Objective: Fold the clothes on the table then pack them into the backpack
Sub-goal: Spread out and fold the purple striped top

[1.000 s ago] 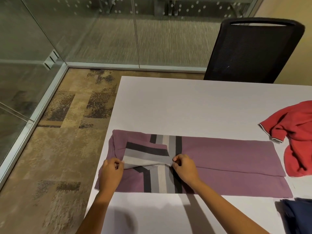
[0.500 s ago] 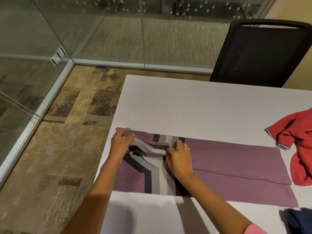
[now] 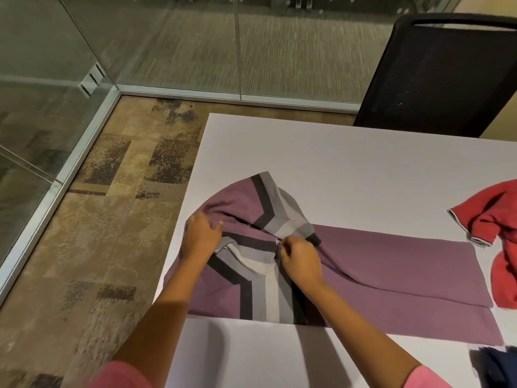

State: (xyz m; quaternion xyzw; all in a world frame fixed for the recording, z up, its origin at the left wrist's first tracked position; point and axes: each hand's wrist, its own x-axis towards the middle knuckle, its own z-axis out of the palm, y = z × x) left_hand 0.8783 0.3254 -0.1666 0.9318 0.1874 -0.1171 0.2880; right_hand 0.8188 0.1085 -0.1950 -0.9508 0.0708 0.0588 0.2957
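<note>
Here the left hand (image 3: 202, 238) and the right hand (image 3: 300, 261), near each other at the centre of the frame, both appear to pinch the striped end of the purple garment (image 3: 391, 264), fingers curled into the cloth. Between them a flap with grey, white and black bands stands lifted and bulging toward the upper middle of the frame, while the rest of the garment lies flat in a long band running to the right on the white table (image 3: 335, 152).

The risk, as I judge it, is in that raised flap: it is slack and uneven, so if one hand lets go first, it could fall crooked and leave a lumpy fold. The garment's left end also hangs at the table's left edge, and a pull that way could drag it off.

At the right edge lies a red garment (image 3: 500, 242), crumpled, and a dark blue cloth (image 3: 495, 365) at the lower right. A black chair (image 3: 447, 74) stands upper right. No backpack is in view.
</note>
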